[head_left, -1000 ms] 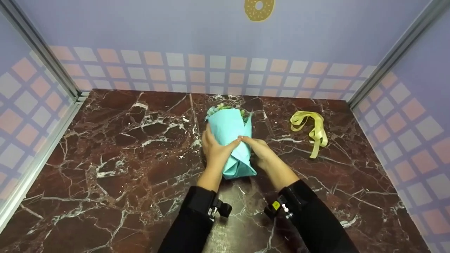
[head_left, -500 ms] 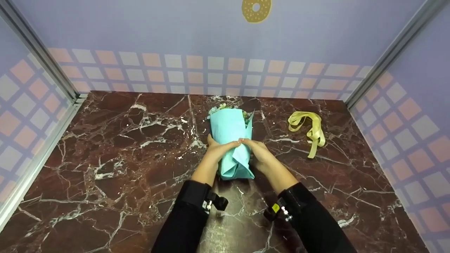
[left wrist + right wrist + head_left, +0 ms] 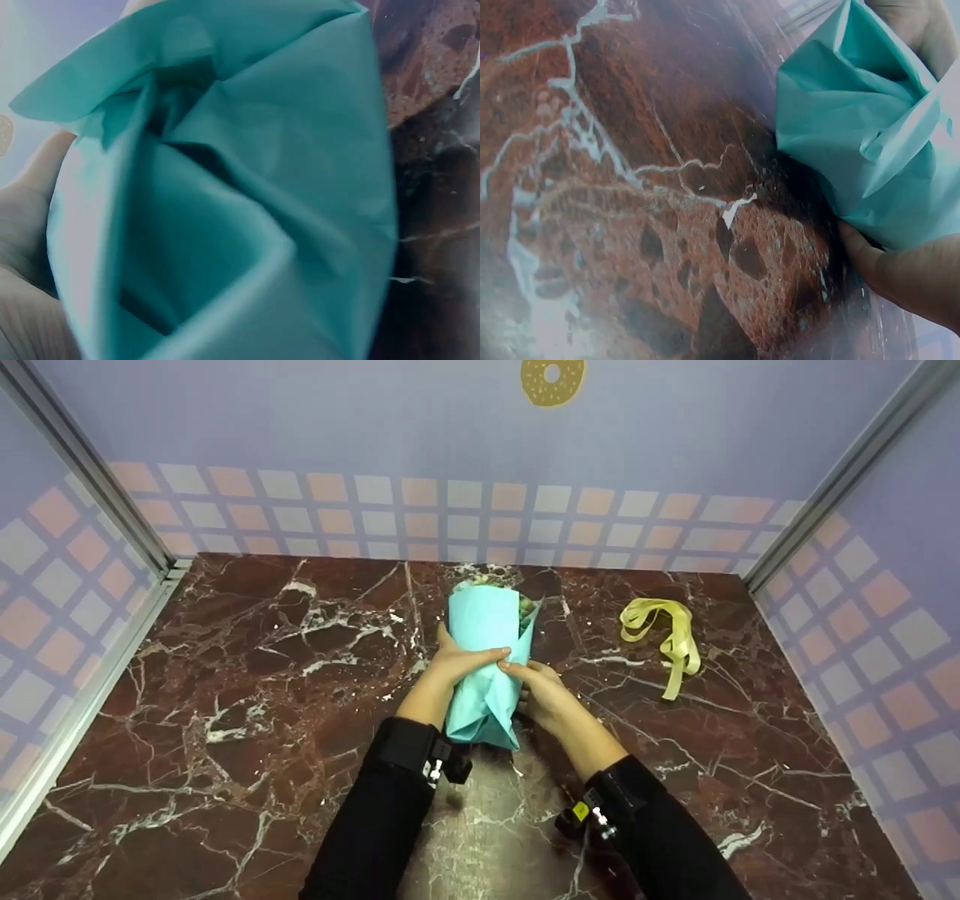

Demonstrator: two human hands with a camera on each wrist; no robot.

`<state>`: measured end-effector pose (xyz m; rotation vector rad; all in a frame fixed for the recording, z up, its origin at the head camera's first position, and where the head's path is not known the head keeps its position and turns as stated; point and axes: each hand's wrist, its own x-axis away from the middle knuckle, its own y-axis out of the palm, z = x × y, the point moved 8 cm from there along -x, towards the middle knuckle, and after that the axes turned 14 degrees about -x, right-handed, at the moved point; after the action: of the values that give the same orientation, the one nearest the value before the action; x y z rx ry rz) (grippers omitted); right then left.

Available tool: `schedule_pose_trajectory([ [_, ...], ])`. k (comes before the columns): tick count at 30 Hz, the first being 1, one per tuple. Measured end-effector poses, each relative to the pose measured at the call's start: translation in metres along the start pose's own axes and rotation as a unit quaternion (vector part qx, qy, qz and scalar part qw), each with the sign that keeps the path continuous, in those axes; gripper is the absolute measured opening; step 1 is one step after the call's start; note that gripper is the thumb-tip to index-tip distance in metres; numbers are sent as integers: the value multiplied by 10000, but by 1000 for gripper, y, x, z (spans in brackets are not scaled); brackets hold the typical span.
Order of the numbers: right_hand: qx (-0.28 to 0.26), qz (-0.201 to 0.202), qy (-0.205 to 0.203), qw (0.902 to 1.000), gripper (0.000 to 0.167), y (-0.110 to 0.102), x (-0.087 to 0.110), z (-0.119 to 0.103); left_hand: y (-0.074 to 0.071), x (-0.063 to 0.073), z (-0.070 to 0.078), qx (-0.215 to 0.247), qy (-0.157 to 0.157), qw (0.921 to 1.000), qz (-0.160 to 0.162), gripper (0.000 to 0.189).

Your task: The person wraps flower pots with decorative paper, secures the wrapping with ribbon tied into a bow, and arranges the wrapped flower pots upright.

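Observation:
A bouquet wrapped in light turquoise paper [image 3: 484, 619] is held between both hands near the middle of the head view. Small pale flowers with greenery [image 3: 527, 609] peek out at its far end. My left hand [image 3: 452, 664] grips the left side, its thumb lying across the front. From the right, my right hand [image 3: 547, 696] holds the wrap, thumb on the front near the left thumb; the fingers behind are partly hidden. Creases and an open fold mark the paper's lower end [image 3: 217, 217] in the left wrist view. The right wrist view shows the crumpled paper [image 3: 855, 127] above the tabletop.
A loosely looped yellow ribbon [image 3: 680, 641] lies to the right on the dark red marble-patterned table [image 3: 300, 780]. Lilac panels with a pink and white checked border [image 3: 465, 506] enclose the back and both sides.
The bouquet's lower end has swung a little to the left. My left hand and forearm have shifted left, and the right hand has followed slightly. The ribbon lies as before.

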<state>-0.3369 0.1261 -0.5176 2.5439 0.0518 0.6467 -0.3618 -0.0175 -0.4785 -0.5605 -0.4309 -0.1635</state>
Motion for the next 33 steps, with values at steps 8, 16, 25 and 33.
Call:
schedule_pose_trajectory([
  [8, 182, -224, -212, 9994, 62, 9, 4, -1, -6, 6, 12, -606, 348, 9971, 316, 139],
  [16, 358, -145, -340, 9987, 73, 7, 5, 1, -6, 10, 6, -202, 449, 9973, 545, 138],
  [25, 1748, 65, -454, 9835, 86, -6, 15, -9, 1, 12, 8, -529, 268, 9955, 740, 137],
  [33, 3277, -118, -1013, 9393, 80, -26, 30, -36, 3, 11, 9, -713, 295, 9921, 988, 139],
])
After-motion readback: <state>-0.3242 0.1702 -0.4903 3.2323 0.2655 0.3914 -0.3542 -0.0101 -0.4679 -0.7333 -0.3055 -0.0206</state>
